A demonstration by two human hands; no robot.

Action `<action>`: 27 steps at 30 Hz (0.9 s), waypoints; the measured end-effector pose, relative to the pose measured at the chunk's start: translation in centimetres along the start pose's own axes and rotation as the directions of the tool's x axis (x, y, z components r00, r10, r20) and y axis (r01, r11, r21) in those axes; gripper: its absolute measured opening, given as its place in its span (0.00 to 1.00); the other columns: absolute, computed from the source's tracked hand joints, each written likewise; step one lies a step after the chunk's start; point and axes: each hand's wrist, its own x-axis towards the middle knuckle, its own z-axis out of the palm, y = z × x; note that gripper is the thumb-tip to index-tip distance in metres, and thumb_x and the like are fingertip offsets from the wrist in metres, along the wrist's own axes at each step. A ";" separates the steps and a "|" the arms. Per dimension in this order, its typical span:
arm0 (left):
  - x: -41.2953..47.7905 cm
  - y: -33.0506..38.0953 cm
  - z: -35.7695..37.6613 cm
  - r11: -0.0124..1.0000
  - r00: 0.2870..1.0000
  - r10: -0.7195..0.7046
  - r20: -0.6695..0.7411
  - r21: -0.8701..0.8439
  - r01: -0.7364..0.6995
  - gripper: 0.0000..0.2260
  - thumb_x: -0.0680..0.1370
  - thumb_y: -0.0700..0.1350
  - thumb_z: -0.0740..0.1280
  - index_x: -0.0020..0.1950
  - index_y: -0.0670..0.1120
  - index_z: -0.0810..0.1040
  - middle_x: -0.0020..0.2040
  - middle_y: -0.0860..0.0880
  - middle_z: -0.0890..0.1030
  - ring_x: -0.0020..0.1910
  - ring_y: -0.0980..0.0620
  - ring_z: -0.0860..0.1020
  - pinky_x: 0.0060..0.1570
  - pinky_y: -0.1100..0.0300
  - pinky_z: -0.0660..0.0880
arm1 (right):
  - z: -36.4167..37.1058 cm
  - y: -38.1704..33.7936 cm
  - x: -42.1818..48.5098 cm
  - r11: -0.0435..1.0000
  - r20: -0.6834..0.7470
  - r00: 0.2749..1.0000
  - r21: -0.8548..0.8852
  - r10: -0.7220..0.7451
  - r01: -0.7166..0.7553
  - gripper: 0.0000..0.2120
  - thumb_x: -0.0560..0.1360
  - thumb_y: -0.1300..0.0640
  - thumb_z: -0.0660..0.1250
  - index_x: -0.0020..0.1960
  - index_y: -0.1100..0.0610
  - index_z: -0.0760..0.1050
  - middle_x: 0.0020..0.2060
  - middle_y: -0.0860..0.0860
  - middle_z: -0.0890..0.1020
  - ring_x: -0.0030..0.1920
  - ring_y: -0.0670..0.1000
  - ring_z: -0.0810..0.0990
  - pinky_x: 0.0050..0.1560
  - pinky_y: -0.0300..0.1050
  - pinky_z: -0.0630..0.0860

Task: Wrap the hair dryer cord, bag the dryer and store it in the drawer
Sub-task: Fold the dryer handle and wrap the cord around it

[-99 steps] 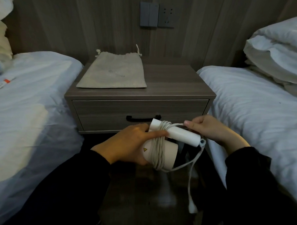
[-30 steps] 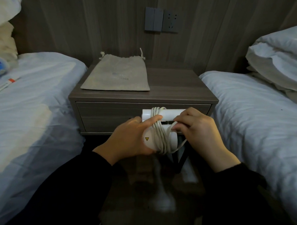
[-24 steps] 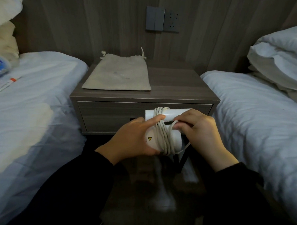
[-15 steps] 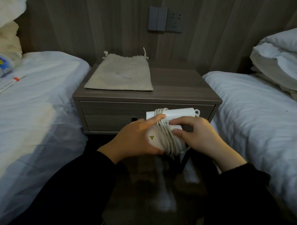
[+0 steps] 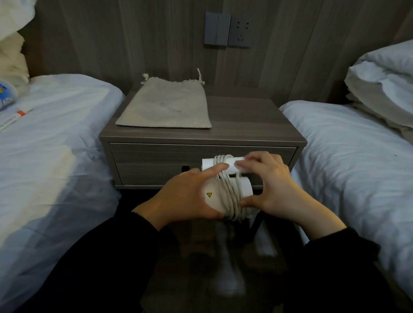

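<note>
A white hair dryer (image 5: 210, 196) with its handle folded alongside the barrel is held in front of the nightstand. Its white cord (image 5: 227, 188) is wound in many turns around barrel and handle together. My left hand (image 5: 183, 195) grips the barrel from the left, index finger pressed on the coils. My right hand (image 5: 269, 185) holds the right side, fingers over the handle end and thumb under the barrel. A beige drawstring bag (image 5: 166, 105) lies flat on the nightstand top (image 5: 254, 125). The drawer (image 5: 148, 163) below is closed, its dark handle mostly hidden by the dryer.
White-sheeted beds flank the nightstand, the left bed (image 5: 47, 149) and the right bed (image 5: 357, 158). Pillows (image 5: 393, 79) are stacked on the right bed. A small packet and a paper strip (image 5: 10, 119) lie on the left bed. A wall socket panel (image 5: 227, 29) sits above the nightstand.
The loose tail of cord that hung down has been wound onto the dryer. My right hand moved from under the barrel up over the handle end. The view has drifted slightly.
</note>
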 end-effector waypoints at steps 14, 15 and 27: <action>-0.3 1.1 -0.1 0.934 0.977 0.168 0.129 0.297 -0.200 0.44 0.67 0.62 0.70 0.70 0.69 0.41 0.60 0.48 0.69 0.57 0.50 0.69 0.54 0.58 0.69 | -0.7 1.8 0.9 0.969 0.149 0.982 0.202 0.116 -0.145 0.26 0.57 0.45 0.78 0.53 0.52 0.78 0.46 0.49 0.81 0.47 0.50 0.79 0.47 0.46 0.75; -0.3 1.2 -0.1 0.929 0.975 0.176 0.135 0.305 -0.210 0.44 0.67 0.62 0.70 0.70 0.69 0.41 0.60 0.48 0.69 0.57 0.50 0.69 0.55 0.57 0.69 | -0.7 2.0 1.0 0.956 0.164 0.978 0.240 0.129 -0.167 0.24 0.58 0.45 0.78 0.51 0.54 0.79 0.44 0.52 0.83 0.46 0.51 0.80 0.47 0.49 0.76; 0.4 -0.4 0.1 0.986 0.969 0.082 -0.234 -0.125 -0.114 0.42 0.67 0.48 0.75 0.74 0.58 0.54 0.73 0.51 0.61 0.72 0.53 0.60 0.70 0.48 0.62 | 0.5 1.8 0.8 0.777 0.088 0.889 0.454 0.450 -0.437 0.17 0.60 0.46 0.78 0.37 0.57 0.79 0.28 0.53 0.80 0.29 0.51 0.78 0.31 0.43 0.72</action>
